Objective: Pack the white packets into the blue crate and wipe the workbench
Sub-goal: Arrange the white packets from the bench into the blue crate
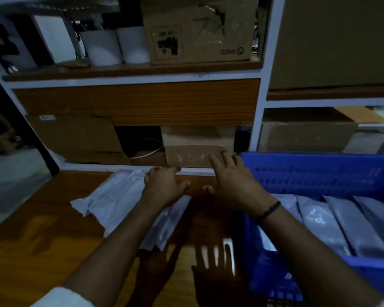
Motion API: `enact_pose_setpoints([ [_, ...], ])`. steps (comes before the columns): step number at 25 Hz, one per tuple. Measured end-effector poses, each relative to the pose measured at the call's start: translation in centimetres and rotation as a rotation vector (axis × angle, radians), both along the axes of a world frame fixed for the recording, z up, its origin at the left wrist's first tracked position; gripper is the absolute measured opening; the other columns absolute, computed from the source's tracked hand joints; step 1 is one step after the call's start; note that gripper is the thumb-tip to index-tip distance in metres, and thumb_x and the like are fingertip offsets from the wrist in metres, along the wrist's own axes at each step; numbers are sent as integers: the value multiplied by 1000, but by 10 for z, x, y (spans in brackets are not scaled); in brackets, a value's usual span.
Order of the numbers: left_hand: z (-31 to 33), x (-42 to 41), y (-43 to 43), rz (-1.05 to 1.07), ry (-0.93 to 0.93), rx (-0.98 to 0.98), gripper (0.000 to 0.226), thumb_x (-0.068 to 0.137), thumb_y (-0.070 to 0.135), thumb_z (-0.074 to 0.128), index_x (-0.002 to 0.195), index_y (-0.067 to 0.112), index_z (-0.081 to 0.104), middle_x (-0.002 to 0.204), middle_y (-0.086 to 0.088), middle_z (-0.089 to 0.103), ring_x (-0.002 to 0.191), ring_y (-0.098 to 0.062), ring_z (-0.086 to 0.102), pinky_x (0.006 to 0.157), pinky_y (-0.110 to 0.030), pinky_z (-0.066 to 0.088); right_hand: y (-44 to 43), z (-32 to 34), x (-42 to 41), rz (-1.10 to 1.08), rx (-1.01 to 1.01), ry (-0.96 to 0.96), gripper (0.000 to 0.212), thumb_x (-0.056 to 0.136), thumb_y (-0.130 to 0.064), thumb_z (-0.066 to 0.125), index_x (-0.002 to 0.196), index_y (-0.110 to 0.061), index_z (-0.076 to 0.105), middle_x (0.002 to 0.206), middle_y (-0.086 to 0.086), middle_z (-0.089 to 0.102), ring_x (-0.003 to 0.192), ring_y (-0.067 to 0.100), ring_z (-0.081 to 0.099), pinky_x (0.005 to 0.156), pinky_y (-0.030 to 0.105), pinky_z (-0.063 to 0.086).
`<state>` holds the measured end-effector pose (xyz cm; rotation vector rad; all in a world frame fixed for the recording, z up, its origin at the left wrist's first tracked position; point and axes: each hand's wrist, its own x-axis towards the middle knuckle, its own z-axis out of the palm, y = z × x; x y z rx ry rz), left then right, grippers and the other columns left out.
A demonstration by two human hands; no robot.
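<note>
White packets (111, 196) are covered by the left hand (164, 187), grip unclear; right hand (233, 182) is spread; slick film could let some be dropped.

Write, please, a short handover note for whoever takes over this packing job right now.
Left hand: fingers curled over the far end of the loose white packets lying on the workbench; whether it has a grip does not show.
Right hand: open, fingers spread, holding nothing, just left of the blue crate.
Done: several packed packets sit side by side in the crate.
Left: move the loose pile into the crate, then wipe the workbench. No cloth is in view.
</note>
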<state>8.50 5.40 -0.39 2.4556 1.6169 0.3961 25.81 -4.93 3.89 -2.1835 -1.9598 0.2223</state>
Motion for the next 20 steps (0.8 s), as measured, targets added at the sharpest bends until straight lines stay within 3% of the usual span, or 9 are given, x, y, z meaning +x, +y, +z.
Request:
enact_pose_setpoints([
  [3, -29, -56, 24, -24, 96, -67, 73, 83, 68, 60, 141, 23, 57, 139, -8, 60, 126, -34, 55, 103, -46, 47, 14, -12, -47, -9, -11, -18, 89, 92, -54, 59, 158, -29, 4, 166, 10, 1, 149, 43, 3, 117, 58, 18],
  [6, -67, -83, 41, -24, 216, -199, 79, 84, 67, 58, 148, 23, 49, 151, -8, 49, 131, -34, 51, 106, -49, 45, 36, -39, -86, 32, -50, -54, 89, 91, -55, 60, 158, -24, 9, 165, 14, 7, 147, 42, 12, 115, 55, 25],
  [8, -79, -75, 43, 152, 414, -321, 70, 91, 55, 62, 147, 17, 48, 151, -7, 46, 134, -33, 46, 109, -54, 42, 51, -63, -104, 53, -103, -34, 89, 91, -54, 61, 158, -22, 12, 164, 17, 11, 145, 44, 19, 114, 54, 29],
  [9, -86, -77, 40, 206, 469, -346, 72, 92, 59, 54, 149, 16, 45, 152, -6, 45, 136, -31, 43, 112, -55, 39, 58, -76, -112, 54, -157, -5, 89, 92, -53, 60, 159, -21, 10, 164, 19, 10, 146, 45, 18, 114, 55, 29],
  [11, -107, -97, 26, 17, 269, -237, 82, 91, 71, 34, 157, 22, 32, 161, -5, 35, 148, -27, 30, 122, -49, 24, 68, -104, -127, 67, -228, 58, 84, 96, -50, 54, 160, -22, 8, 166, 17, 5, 149, 45, 11, 117, 57, 25],
  [13, -115, -116, 16, -145, 85, -172, 72, 101, 58, 38, 162, 26, 19, 168, -4, 22, 155, -26, 14, 125, -46, 11, 72, -124, -140, 99, -210, 101, 75, 99, -47, 49, 160, -24, 11, 166, 13, 6, 151, 40, 9, 118, 56, 25],
  [17, -114, -131, 14, -171, 69, -239, 76, 102, 46, 50, 163, 30, 8, 172, -1, 1, 156, -27, 3, 125, -48, 11, 68, -148, -143, 148, -169, 66, 67, 100, -44, 31, 160, -19, 14, 166, 11, 10, 153, 33, 9, 121, 44, 19],
  [20, -108, -144, 24, -74, 65, -148, 84, 99, 49, 53, 163, 34, 1, 170, -5, -18, 153, -37, 4, 123, -52, 15, 61, -159, -129, 134, -194, 52, 73, 96, -43, 37, 160, -31, 4, 168, 5, 1, 153, 33, 7, 120, 51, 25],
])
